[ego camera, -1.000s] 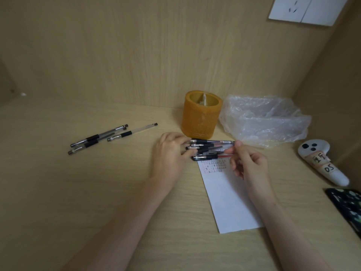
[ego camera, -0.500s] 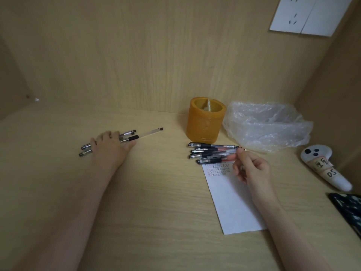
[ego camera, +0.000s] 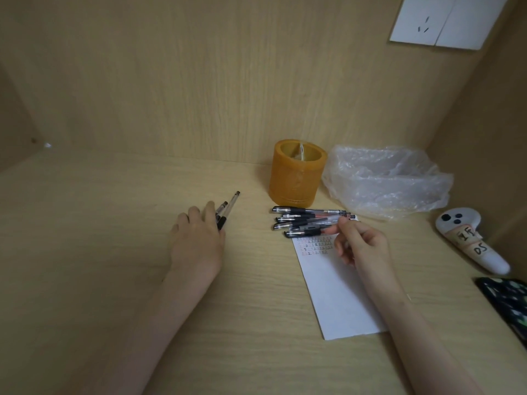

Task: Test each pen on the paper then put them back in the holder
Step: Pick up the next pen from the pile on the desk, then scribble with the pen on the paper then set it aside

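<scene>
An orange cylindrical holder (ego camera: 296,178) stands near the back wall. In front of it several black-capped pens (ego camera: 305,220) lie in a pile across the top edge of a white paper (ego camera: 339,292) that bears rows of small test marks. My right hand (ego camera: 360,243) has curled fingers, and its thumb and forefinger pinch the pile's right ends. My left hand (ego camera: 196,240) grips three more pens (ego camera: 226,209) left of the holder. Their tips stick out past my fingers toward the holder.
A crumpled clear plastic bag (ego camera: 385,181) lies right of the holder. A white controller (ego camera: 470,240) with a label and a dark patterned object (ego camera: 507,303) sit at the right edge. Wooden walls close the back and right side, with a white socket (ego camera: 445,21) on the back wall.
My left hand left the pile, reached to the three pens at far left, took hold of them and carried them right toward the holder. My right hand stayed at the pile's right ends.
</scene>
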The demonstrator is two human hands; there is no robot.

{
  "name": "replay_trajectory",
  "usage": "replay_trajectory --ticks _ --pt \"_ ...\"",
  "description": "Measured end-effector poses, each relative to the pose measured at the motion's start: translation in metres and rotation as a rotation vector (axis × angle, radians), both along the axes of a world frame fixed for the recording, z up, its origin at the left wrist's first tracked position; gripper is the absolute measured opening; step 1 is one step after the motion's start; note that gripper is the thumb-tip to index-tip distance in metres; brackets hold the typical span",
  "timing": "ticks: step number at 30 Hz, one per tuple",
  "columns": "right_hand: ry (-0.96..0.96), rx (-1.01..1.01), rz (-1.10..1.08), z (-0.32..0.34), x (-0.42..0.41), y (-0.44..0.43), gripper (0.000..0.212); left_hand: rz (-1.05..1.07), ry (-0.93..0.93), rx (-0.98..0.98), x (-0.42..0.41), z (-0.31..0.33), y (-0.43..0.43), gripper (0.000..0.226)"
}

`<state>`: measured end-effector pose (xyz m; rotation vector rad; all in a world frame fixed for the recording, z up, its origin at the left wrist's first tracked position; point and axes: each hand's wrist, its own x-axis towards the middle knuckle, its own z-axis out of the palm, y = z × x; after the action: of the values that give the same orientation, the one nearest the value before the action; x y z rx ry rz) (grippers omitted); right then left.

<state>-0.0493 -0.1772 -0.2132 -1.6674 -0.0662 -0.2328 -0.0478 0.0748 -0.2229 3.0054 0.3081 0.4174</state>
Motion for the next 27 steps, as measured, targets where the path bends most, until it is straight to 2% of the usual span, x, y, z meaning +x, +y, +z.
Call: replay_trajectory --ticks 4,17,22,24,27 --pt "0.004 -0.015 0.008 0.000 0.000 0.000 0.035 -0.053 -0.092 -0.086 0.003 0.004 -0.002 0.038" --pt "0.048 -0.032 0.013 0.002 -0.001 0.001 0.036 -0.070 -0.118 -0.110 0.014 -0.003 -0.005 0.031" --pt "0.031 -0.007 0.031 0.003 -0.001 0.002 0.033 -0.351 -0.400 -0.292 0.004 0.011 -0.019 0.012" --pt "0.012 0.036 0.094 0.004 -0.001 0.003 0.031 -0.487 -0.364 -0.397 -0.004 0.023 -0.032 0.012" --pt "-0.007 0.060 0.204 0.004 -0.003 0.003 0.038 -0.633 -0.208 -0.502 -0.013 0.031 -0.055 0.014"
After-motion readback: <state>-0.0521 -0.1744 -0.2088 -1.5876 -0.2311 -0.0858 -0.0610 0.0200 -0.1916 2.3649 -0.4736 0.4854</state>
